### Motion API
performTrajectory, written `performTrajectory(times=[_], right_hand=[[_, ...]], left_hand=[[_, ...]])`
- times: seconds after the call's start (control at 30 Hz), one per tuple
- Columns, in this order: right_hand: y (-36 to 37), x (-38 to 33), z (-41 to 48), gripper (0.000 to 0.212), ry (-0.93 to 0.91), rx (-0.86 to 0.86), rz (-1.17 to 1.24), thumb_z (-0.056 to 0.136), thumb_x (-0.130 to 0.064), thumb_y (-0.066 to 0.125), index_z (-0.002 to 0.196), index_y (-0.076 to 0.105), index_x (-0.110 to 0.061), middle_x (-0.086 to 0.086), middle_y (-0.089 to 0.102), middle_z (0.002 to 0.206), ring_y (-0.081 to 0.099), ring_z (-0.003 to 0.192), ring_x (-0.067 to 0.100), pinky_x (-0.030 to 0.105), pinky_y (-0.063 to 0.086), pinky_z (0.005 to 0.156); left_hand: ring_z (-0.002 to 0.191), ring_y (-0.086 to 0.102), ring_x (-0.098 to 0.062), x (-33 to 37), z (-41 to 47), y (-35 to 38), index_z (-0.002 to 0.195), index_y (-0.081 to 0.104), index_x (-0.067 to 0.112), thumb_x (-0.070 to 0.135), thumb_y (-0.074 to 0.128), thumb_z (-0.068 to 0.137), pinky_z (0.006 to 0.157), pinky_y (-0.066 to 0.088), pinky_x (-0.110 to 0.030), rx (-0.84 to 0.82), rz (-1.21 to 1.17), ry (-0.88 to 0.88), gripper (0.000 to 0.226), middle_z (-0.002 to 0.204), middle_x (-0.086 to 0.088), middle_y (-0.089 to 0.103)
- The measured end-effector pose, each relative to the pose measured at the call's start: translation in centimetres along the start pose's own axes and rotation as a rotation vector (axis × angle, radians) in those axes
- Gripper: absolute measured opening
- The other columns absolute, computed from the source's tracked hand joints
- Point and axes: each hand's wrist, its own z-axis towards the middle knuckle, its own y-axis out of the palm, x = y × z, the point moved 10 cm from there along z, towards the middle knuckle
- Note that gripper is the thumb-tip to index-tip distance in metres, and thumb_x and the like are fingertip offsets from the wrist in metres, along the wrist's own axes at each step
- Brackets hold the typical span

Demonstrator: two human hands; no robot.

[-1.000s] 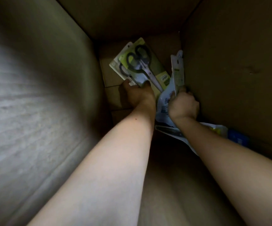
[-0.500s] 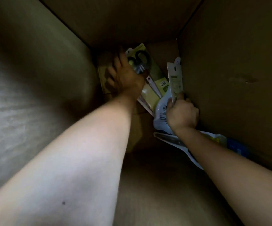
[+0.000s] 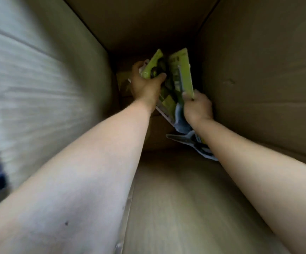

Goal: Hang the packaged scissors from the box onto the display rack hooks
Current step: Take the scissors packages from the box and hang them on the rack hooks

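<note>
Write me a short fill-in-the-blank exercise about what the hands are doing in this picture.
1. Both hands reach deep into a ____ box.
2. The left hand grips a scissors package whose card is ____ in colour.
3. The right hand holds the ____ end of another green package.
4. A further scissors pack lies beneath the ____ forearm.

Missing words: cardboard; green; lower; right
</note>
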Motion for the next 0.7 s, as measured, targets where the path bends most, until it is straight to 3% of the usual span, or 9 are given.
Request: performTrajectory(times=[0.1,0.27,0.37,0.53,0.6,0.7], right_hand=[[-2.4,-2.7,-3.7,0.030,-0.088,0.018,0.039,0.096,-0.027,0.043,0.116,0.060,-0.011,0.013,0.062,0.117,0.056,0.108,0.030,0.032,0.043,0.083],[-8.0,-6.6,-10.3,0.026,-0.145,0.058,0.168,0.095,-0.027,0.047,0.112,0.062,-0.016,0.000,0.063,0.102,0.055,0.093,0.017,0.022,0.038,0.077],[-11.1,-9.5,-13.9,0.023,-0.191,0.070,0.256,0.093,-0.028,0.049,0.108,0.065,-0.019,-0.003,0.063,0.095,0.055,0.090,0.015,0.026,0.043,0.080],[-17.8,-14.1,-21.1,0.010,-0.289,0.081,0.459,0.090,-0.022,0.055,0.089,0.064,-0.025,-0.005,0.065,0.087,0.059,0.089,0.015,0.034,0.049,0.088],[-21.4,-15.4,-24.8,0.016,-0.327,0.061,0.547,0.091,-0.015,0.053,0.084,0.061,-0.027,-0.004,0.065,0.089,0.059,0.091,0.014,0.031,0.048,0.087],[-27.2,-17.4,-30.0,0.020,-0.383,0.045,0.614,0.092,-0.014,0.052,0.078,0.060,-0.025,-0.005,0.065,0.086,0.060,0.086,0.012,0.031,0.049,0.086]], left_hand=[[0.087,0.061,-0.014,2.4,-3.3,-3.1,0.102,0.065,0.015,0.018,0.072,0.076,0.065,0.048,-0.016,0.078,0.021,0.017,0.027,0.096,-0.002,0.067],[0.075,0.058,-0.011,11.5,-11.0,-7.7,0.087,0.065,0.016,0.021,0.068,0.080,0.074,0.045,-0.017,0.218,0.042,0.217,0.010,0.075,0.008,0.062],[0.079,0.060,-0.009,16.5,-16.0,-8.7,0.097,0.067,0.016,0.021,0.068,0.080,0.082,0.048,-0.020,0.187,0.017,0.319,0.018,0.081,0.007,0.066],[0.088,0.065,-0.011,23.1,-26.1,-10.9,0.102,0.067,0.016,0.020,0.068,0.079,0.089,0.051,-0.038,0.149,-0.017,0.511,0.023,0.095,0.002,0.071],[0.090,0.066,-0.011,26.0,-31.2,-11.8,0.103,0.067,0.015,0.019,0.068,0.079,0.088,0.052,-0.035,0.140,-0.042,0.580,0.024,0.098,0.000,0.071],[0.084,0.064,0.000,31.0,-38.5,-13.3,0.100,0.069,0.013,0.017,0.071,0.079,0.082,0.050,-0.017,0.125,-0.116,0.670,0.022,0.093,0.005,0.071]])
